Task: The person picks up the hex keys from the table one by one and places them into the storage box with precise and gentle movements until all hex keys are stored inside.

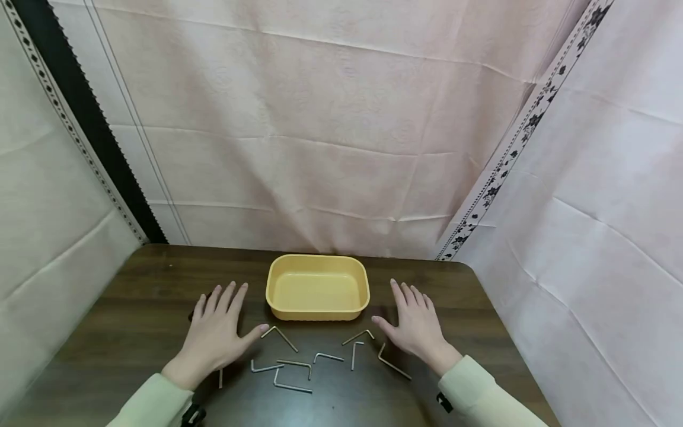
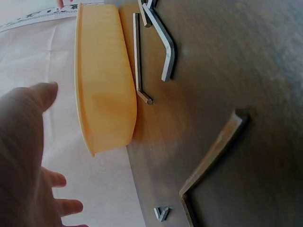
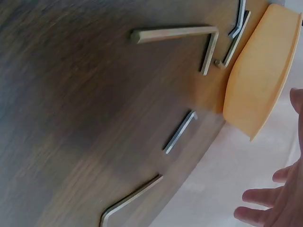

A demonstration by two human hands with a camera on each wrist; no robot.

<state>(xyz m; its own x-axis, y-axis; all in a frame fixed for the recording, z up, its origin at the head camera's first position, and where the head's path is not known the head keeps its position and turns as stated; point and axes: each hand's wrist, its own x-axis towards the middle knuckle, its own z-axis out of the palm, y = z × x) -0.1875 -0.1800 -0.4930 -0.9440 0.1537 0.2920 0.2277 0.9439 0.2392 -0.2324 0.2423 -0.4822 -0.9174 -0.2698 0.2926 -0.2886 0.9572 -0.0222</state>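
Several L-shaped hex keys, some silver and some brassy, lie scattered on the dark wooden table, among them a silver hex key (image 1: 292, 388) near the front and a brassy hex key (image 1: 393, 363) at the right. Behind them stands a yellow plastic tray (image 1: 318, 316) with nothing in it. To the tray's left, my left hand (image 1: 213, 332) is spread with straight fingers, its thumb tip beside a brassy hex key (image 1: 285, 339). My right hand (image 1: 413, 323) is likewise spread on the tray's right, near another brassy hex key (image 1: 358, 337). Neither hand holds anything.
The wooden table (image 1: 160, 279) has rounded far corners. A pale cloth curtain (image 1: 299, 130) hangs right behind its far edge, and more white cloth (image 1: 587, 237) closes off the right side. A small dark thing (image 1: 191, 316) shows partly behind the left hand.
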